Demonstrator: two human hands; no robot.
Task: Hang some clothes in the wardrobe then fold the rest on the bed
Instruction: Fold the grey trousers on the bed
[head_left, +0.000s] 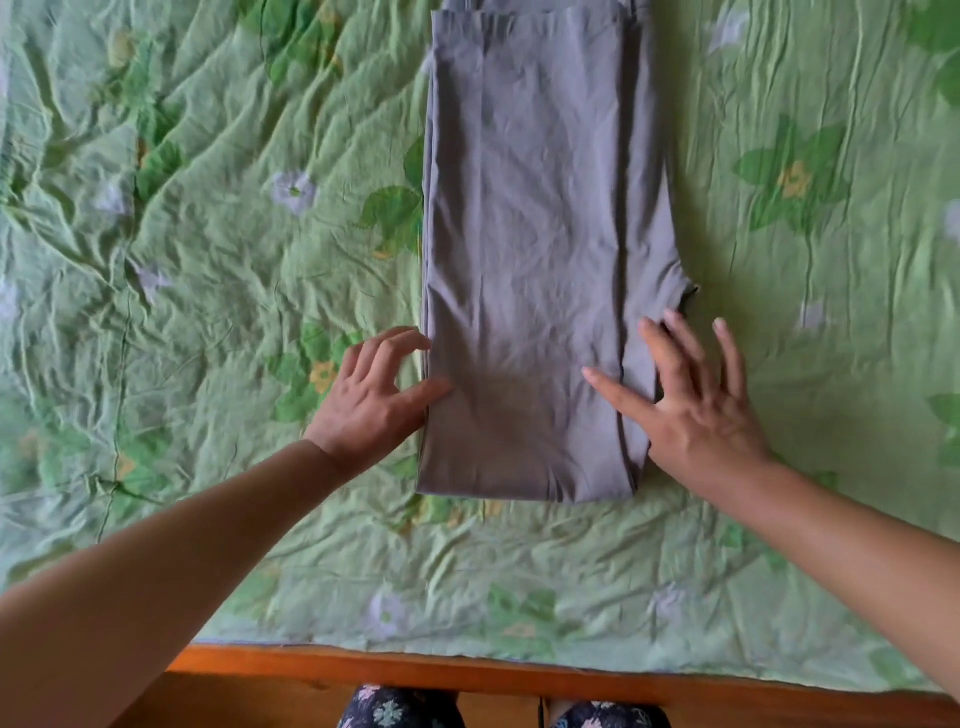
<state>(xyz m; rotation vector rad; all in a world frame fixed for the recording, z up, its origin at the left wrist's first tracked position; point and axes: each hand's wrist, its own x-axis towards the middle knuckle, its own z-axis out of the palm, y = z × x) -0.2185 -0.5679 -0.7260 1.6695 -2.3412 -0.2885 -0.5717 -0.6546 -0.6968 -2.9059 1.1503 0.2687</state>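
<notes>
Closest to us are our own knees in dark patterned trousers (400, 712), right up against the wooden bed frame (363, 670) along the bottom.

Now the hands. On the left hand (371, 405) the fingers (395, 345) are loosely bent, not clenched. Their tips sit right at the left edge of the grey garment (524, 208), and the thumb lies stretched out on the fabric. We can't see any actual pinch there, so we'd call it released, just touching the edge. The right hand (696, 415) is more obvious. Its fingers (675, 343) are straight and spread wide, lying flat over the garment's right edge and partly over the sheet. The thumb points inward across the cloth. It's holding nothing, just resting flat. Both forearms are bare and come in from the bottom corners.

The garment lies flat on the bed between the two hands. It's folded into a long narrow strip that runs straight away from us and off the top of the view. Its near end is square and sits just behind the hands. There's a small notch on the right side just beyond the right fingertips, so it could be trousers folded leg on leg.

Under it all is a crumpled green bedsheet (208, 260) with leaf and flower prints.
</notes>
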